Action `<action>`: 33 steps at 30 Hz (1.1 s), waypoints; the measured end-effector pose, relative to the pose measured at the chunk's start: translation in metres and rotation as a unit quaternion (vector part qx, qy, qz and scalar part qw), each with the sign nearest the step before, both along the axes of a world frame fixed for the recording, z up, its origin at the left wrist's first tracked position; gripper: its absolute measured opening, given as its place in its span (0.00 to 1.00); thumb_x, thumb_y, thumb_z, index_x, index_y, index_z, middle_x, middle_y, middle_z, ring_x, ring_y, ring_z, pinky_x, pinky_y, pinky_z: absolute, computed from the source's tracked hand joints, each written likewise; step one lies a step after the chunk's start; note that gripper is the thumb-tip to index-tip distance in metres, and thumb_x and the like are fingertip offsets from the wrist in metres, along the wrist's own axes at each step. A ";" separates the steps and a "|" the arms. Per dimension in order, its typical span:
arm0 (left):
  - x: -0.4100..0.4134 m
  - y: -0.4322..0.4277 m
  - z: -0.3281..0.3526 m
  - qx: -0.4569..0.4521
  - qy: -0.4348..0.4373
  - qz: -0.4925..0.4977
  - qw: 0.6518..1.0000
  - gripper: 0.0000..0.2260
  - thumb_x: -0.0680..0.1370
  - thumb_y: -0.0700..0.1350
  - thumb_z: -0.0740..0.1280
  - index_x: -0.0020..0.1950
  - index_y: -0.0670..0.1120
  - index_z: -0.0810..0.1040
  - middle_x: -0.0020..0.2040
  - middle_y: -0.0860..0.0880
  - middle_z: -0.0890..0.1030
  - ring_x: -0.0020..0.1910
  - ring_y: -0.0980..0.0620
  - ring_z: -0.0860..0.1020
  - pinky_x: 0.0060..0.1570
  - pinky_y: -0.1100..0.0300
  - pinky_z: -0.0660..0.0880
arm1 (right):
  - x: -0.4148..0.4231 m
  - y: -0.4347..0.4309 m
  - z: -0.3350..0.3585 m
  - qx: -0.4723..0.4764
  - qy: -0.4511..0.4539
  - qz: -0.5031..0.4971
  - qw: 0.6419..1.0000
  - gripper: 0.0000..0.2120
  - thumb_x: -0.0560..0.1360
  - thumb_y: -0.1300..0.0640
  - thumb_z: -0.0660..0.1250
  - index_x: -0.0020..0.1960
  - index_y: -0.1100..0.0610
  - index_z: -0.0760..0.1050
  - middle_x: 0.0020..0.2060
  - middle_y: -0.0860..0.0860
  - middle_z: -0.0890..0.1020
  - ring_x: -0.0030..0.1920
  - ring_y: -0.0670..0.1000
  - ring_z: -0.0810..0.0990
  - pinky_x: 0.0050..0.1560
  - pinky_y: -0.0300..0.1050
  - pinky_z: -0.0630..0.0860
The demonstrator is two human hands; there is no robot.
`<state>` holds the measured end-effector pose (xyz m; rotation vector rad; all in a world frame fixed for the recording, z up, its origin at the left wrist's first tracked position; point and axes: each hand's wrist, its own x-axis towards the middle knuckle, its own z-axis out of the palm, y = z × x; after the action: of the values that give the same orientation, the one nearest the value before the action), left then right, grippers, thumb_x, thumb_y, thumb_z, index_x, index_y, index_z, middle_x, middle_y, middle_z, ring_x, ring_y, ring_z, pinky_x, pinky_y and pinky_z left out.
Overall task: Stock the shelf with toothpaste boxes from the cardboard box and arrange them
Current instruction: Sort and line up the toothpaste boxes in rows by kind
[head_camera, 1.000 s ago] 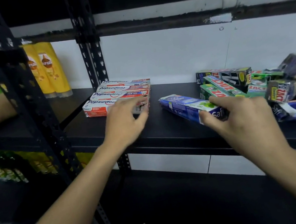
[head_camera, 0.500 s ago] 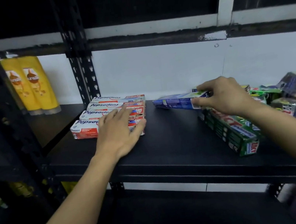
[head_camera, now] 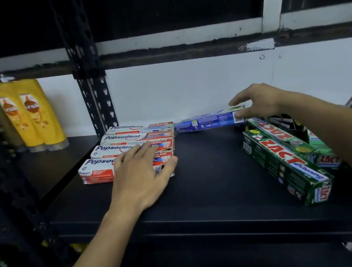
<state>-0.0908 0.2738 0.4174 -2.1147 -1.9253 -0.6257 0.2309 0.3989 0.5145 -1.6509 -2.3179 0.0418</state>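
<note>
Shelf (head_camera: 213, 187) part stocked; blue box (head_camera: 209, 121) lined up at the back.
Pepsodent boxes (head_camera: 125, 139) lie under the flat, open-fingered left hand (head_camera: 142, 180). The askew green Zact boxes (head_camera: 282, 158) under the right forearm could get swept off. The right hand (head_camera: 260, 101) has a narrow grip pinching the blue box's end.

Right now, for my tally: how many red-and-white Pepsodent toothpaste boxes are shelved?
4 red-and-white Pepsodent boxes at the black shelf's left: front, second, third, rearmost; left hand partly covers two.

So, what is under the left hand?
The left hand lies flat on the two nearest Pepsodent boxes; their middle print is covered, and the shelf beneath cannot be seen.
</note>
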 end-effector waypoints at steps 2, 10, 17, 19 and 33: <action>0.000 0.001 0.000 0.001 0.002 0.002 1.000 0.36 0.74 0.72 0.42 0.74 0.56 0.67 0.77 0.55 0.65 0.76 0.54 0.58 0.72 0.52 0.50 | 0.006 0.004 -0.002 0.002 0.003 -0.005 1.000 0.21 0.75 0.47 0.71 0.66 0.52 0.76 0.62 0.50 0.80 0.57 0.49 0.75 0.54 0.44 0.69; 0.001 -0.001 0.000 0.000 -0.002 0.004 1.000 0.38 0.72 0.73 0.41 0.74 0.56 0.68 0.76 0.55 0.66 0.76 0.54 0.59 0.72 0.52 0.51 | 0.011 0.007 -0.012 -0.017 0.000 -0.025 1.000 0.21 0.74 0.40 0.69 0.61 0.51 0.80 0.55 0.49 0.82 0.50 0.48 0.75 0.50 0.43 0.68; 0.001 -0.001 0.001 -0.003 -0.003 0.005 1.000 0.38 0.72 0.72 0.41 0.74 0.56 0.68 0.76 0.55 0.66 0.76 0.54 0.60 0.72 0.51 0.52 | 0.026 0.002 -0.007 -0.039 -0.047 -0.075 0.995 0.18 0.78 0.65 0.60 0.63 0.52 0.79 0.63 0.53 0.80 0.59 0.55 0.76 0.51 0.43 0.70; 0.002 -0.001 0.001 -0.003 -0.001 0.006 1.000 0.38 0.72 0.73 0.41 0.74 0.56 0.68 0.76 0.55 0.66 0.76 0.54 0.60 0.72 0.51 0.52 | 0.030 0.002 -0.007 -0.030 -0.063 -0.091 0.993 0.21 0.76 0.68 0.59 0.63 0.54 0.79 0.63 0.54 0.80 0.61 0.56 0.76 0.51 0.42 0.70; 0.004 -0.004 0.003 -0.008 -0.009 0.006 1.000 0.34 0.75 0.71 0.45 0.74 0.56 0.67 0.77 0.55 0.65 0.76 0.54 0.59 0.73 0.53 0.50 | -0.033 0.015 -0.017 -0.035 -0.074 -0.021 0.996 0.28 0.75 0.42 0.69 0.70 0.54 0.72 0.64 0.52 0.78 0.63 0.55 0.76 0.66 0.50 0.71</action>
<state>-0.0872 0.2700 0.4207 -2.1130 -1.9565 -0.6316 0.1977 0.4136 0.4979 -1.7932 -2.4125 -0.0083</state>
